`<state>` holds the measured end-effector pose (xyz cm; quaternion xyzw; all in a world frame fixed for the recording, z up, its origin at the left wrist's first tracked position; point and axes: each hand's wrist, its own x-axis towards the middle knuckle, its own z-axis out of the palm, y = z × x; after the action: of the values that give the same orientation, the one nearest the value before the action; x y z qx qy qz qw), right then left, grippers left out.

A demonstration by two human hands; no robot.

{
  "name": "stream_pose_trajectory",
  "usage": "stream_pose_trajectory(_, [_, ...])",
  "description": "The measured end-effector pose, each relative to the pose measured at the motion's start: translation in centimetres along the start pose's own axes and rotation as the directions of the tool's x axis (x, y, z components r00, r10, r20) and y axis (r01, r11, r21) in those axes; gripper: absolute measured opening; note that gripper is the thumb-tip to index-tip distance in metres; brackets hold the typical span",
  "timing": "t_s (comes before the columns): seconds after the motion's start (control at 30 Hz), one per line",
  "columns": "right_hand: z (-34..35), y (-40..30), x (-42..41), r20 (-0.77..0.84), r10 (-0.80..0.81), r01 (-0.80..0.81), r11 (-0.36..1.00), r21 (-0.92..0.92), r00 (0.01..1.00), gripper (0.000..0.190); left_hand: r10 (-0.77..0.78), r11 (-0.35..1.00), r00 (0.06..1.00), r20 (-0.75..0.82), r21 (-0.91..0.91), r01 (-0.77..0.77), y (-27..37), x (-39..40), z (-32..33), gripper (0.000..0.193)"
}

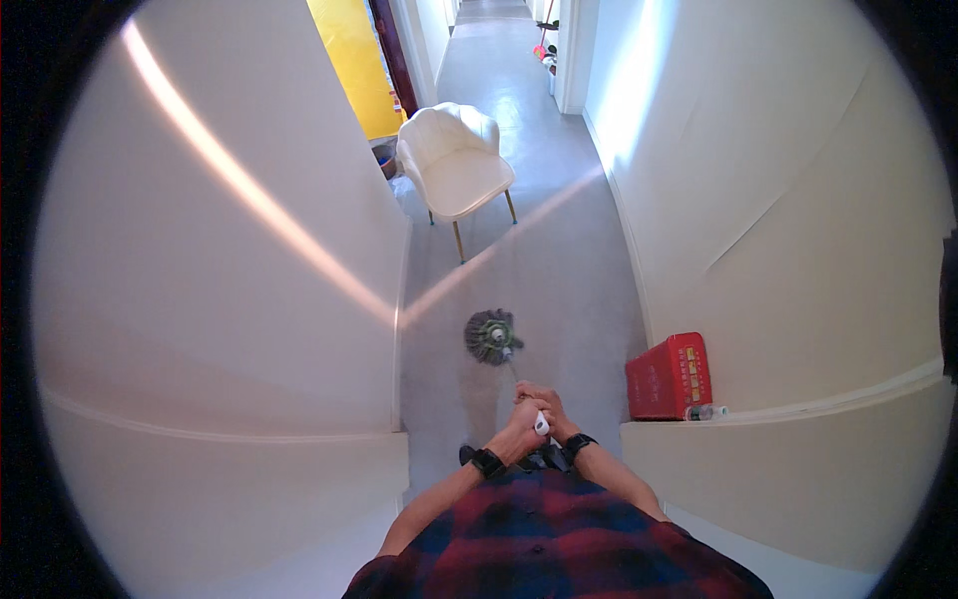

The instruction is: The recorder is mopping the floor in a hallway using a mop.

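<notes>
My left hand [523,426] and my right hand [545,399] are wrapped close together around the handle of a mop [541,424], whose white end sticks up between them. The left hand is nearer my body; the right grips just beyond it. From there the shaft slopes down and away to a round mop head [491,336] with grey-green strands, which rests on the smooth grey floor [569,299]. Much of the shaft is hidden by my hands. Dark bands circle both my wrists.
A cream shell-back chair [460,176] with thin gold legs stands ahead, towards the left wall [299,314]. By the right wall [748,187] sits a red plastic bin [668,378], with a clear bottle [703,412] beside it. The corridor stretches ahead past a doorway.
</notes>
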<state>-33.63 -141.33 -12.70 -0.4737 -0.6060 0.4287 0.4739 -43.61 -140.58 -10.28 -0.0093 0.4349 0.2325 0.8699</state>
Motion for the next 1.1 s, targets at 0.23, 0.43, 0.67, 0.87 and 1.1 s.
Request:
stream_pose_trajectory(0.23, [-3.9,2.9,-3.5,-0.232,0.189,-0.297,0.700,-0.650,0.954,0.010,-0.300,0.954,0.945,0.133,0.053,0.295,-0.4,-1.7,4.6,0.013])
stream_pose_trajectory(0.43, [-3.6,1.7,-4.9,-0.212,0.181,-0.279,0.647,-0.710,0.960,0.022,-0.447,0.876,0.858,0.255,-0.072,0.477,0.0,0.2,1.2,0.014])
stream_pose_trajectory(0.67, [-2.2,2.0,-2.3,-0.022,0.055,-0.055,0.732,-0.679,0.998,0.025,-0.317,0.914,0.928,0.197,-0.198,0.355,2.5,-3.2,2.2,0.019])
stream_pose_trajectory(0.87, [0.2,5.2,1.2,0.158,0.036,0.047,0.868,-0.495,0.987,0.033,-0.084,0.974,0.996,0.007,-0.213,0.084,2.0,-4.2,1.8,0.019])
stream_pose_trajectory(1.1, [2.9,1.5,4.4,0.612,0.018,0.158,0.960,-0.232,0.791,0.034,0.123,0.902,0.975,-0.186,-0.389,-0.188,1.0,-5.2,-0.9,0.018])
